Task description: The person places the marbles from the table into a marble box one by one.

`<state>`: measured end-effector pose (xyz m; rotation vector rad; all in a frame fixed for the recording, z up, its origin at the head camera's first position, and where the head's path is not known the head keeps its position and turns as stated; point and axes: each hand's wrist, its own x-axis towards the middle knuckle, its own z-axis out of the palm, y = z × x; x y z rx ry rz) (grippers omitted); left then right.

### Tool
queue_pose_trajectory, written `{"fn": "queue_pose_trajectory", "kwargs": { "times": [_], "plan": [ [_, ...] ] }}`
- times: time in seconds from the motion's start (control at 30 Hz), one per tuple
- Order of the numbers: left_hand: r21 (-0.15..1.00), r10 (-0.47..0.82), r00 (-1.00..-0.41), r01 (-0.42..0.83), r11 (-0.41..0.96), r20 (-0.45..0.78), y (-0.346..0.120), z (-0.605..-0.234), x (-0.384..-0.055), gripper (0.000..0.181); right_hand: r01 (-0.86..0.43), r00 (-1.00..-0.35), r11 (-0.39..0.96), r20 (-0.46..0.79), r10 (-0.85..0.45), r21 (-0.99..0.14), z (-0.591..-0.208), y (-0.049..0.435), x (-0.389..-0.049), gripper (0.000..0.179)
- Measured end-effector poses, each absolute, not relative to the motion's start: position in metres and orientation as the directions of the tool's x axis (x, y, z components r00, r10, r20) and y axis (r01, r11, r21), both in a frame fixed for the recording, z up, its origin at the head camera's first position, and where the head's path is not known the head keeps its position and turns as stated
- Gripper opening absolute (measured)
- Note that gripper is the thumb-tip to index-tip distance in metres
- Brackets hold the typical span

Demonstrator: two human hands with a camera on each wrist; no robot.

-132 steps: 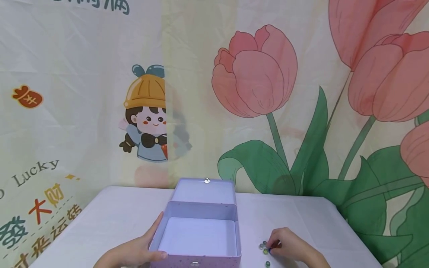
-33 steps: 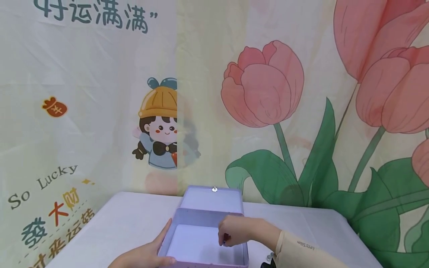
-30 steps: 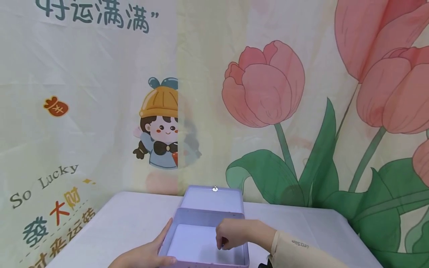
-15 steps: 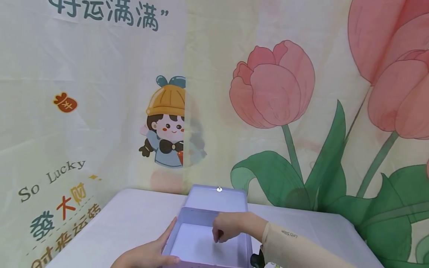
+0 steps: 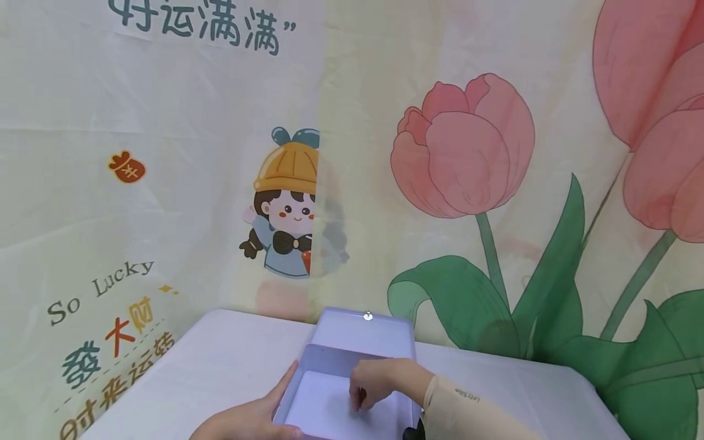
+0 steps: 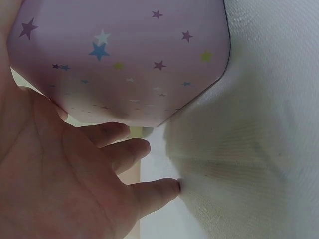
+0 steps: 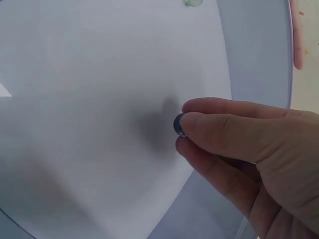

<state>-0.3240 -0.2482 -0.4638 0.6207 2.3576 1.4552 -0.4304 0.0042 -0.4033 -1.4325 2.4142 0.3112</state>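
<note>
A lilac box [image 5: 308,391], its hinged lid [image 5: 363,333] tipped back, stands on the white table. My left hand [image 5: 247,418] rests at its front left corner, thumb along the front rim and index finger along the left side. In the left wrist view the other fingers [image 6: 154,194] extend loosely beside the star-printed wall [image 6: 124,64]. Inside the box, above its pale floor, my right hand [image 5: 376,382] pinches a small dark marble [image 7: 178,125] between thumb and fingers. A greenish clear marble [image 7: 192,2], cut off by the right wrist view's top edge, appears to lie on the box floor.
The white-covered table [image 5: 247,348] extends on both sides of the box. Behind it hangs a printed cloth [image 5: 363,244] with tulips and a cartoon figure. My right sleeve [image 5: 467,409] crosses the box's right wall and hides the table beneath it.
My right hand has moved left from several marbles on the table to inside the box. Over the last second it shifts only slightly. The left hand keeps its place; the head view has turned.
</note>
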Motion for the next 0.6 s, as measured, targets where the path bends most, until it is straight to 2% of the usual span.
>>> {"fn": "queue_pose_trajectory", "kwargs": {
  "times": [0.23,0.6],
  "plan": [
    [0.864,0.509,-0.86,0.27,0.425,0.018,-0.25,-0.465,-0.323,0.111,-0.856,-0.458,0.515,-0.402,-0.793,-0.041,-0.408,0.005,-0.435,0.012],
    [0.843,0.49,-0.871,0.254,0.473,-0.012,-0.25,-0.463,-0.321,0.112,-0.849,-0.429,0.518,-0.433,-0.793,-0.107,-0.416,0.0,-0.439,0.015]
  ]
}}
